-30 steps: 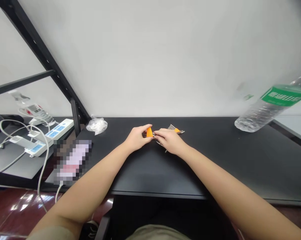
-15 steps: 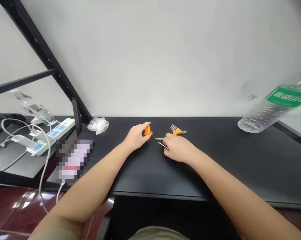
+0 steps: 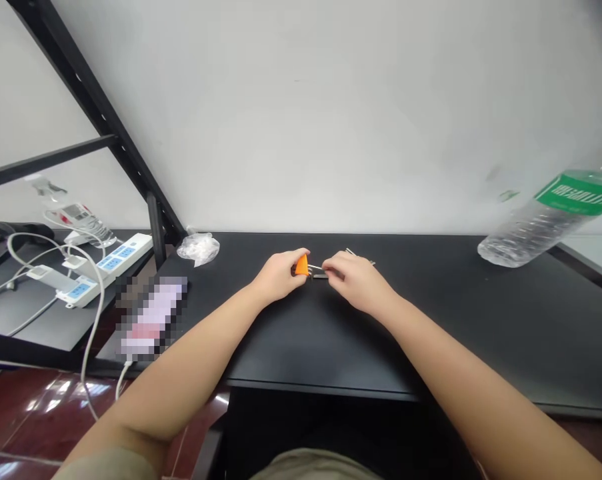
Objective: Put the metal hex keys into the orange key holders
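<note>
Left hand (image 3: 281, 275) and right hand (image 3: 355, 283) work close together, just above the black tabletop (image 3: 311, 347). The left is closed in a pinch on a small orange plastic holder (image 3: 301, 265), thumb on the near side and fingers on the far side; the right pinches a slim metal rod (image 3: 317, 267) that points across at it. Whether the rod's tip touches the holder or stops just beside it is too small to tell.

For good work here, the left pinch should stay firm and low so the holder cannot twist, with the rod kept in line with it and moved by the fingertips rather than the whole arm. Pushing at a slant could make the thin rod slip.

The holder is bright, flat-sided and wedge-like, partly covered by the fingers, with short dark metal ends showing at its right edge. Another metal piece (image 3: 321, 276) lies below the rod, between the hands.
</note>
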Demonstrator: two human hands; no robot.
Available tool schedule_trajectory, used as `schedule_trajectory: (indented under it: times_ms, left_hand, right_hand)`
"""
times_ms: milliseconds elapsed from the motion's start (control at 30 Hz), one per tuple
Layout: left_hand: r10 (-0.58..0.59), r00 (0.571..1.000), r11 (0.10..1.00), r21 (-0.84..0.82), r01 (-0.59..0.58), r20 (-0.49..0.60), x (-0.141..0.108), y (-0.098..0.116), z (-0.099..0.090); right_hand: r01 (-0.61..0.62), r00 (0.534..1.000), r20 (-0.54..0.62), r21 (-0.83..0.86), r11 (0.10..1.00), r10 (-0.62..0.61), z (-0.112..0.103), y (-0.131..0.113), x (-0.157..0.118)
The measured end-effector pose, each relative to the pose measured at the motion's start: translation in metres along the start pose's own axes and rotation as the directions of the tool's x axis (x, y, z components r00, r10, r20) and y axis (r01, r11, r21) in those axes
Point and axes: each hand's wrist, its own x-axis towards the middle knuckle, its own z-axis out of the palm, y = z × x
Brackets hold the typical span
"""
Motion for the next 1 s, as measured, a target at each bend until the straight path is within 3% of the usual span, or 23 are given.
schedule_trajectory:
  times_ms: [300, 433, 533, 600, 800, 1000]
  left_hand:
    - [0.015, 1.000, 0.999, 0.052, -0.017, 0.027, -0.001, 0.011, 0.001]
    - [0.077, 0.995, 0.995, 0.050, -0.081, 0.071, -0.001, 0.019, 0.001]
    - [0.045, 0.998, 0.997, 0.055, -0.047, 0.042, 0.000, 0.017, 0.001]
    - [0.021, 1.000, 0.998, 0.051, -0.022, 0.012, -0.001, 0.013, 0.002]
    - [0.036, 0.999, 0.999, 0.025, -0.037, 0.013, -0.002, 0.005, 0.004]
    - [-0.014, 1.000, 1.000, 0.024, 0.013, 0.027, 0.000, 0.000, 0.001]
  right_hand:
    - [0.081, 0.995, 0.065, -0.142, 0.987, -0.072, 0.005, -0.010, -0.003]
    - [0.074, 0.997, 0.029, 0.058, 0.996, -0.076, 0.012, -0.020, 0.000]
    - [0.045, 0.997, -0.069, 0.187, 0.981, -0.032, 0.014, -0.016, 0.002]
    - [0.044, 0.997, -0.074, 0.191, 0.981, -0.031, 0.014, -0.010, 0.002]
    - [0.068, 0.997, 0.018, 0.095, 0.993, -0.070, 0.016, 0.001, 0.001]
    - [-0.074, 0.985, 0.141, -0.184, 0.980, 0.100, 0.007, 0.020, -0.002]
